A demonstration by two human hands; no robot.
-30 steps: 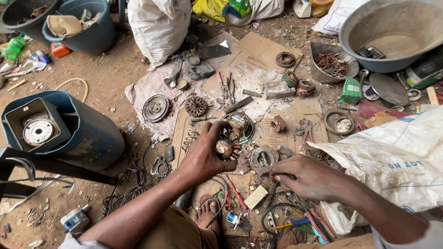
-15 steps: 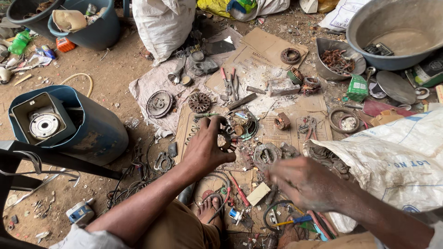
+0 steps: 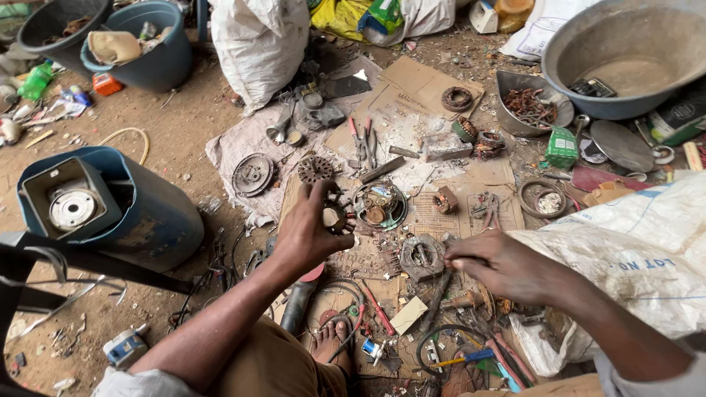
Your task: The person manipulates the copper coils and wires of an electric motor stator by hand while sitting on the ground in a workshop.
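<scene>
My left hand grips a small round rusty motor part with a toothed rim, held above the cardboard sheet. My right hand hovers low with its fingers pinched together beside a round grey metal housing; whether it holds something small I cannot tell. A ring of copper-wound stator lies just right of the held part. A rusty gear wheel and a dark round cover plate lie further off to the left. My bare foot rests below among pliers and wires.
A blue drum with a square motor on top lies at left. A large white sack fills the right. A big grey metal basin and a bowl of rusty scrap sit at the back right. Blue tubs stand at back left.
My left hand has lifted the round part slightly and turned it. My right hand has drawn its fingers together near the grey housing. The view has shifted a little.
</scene>
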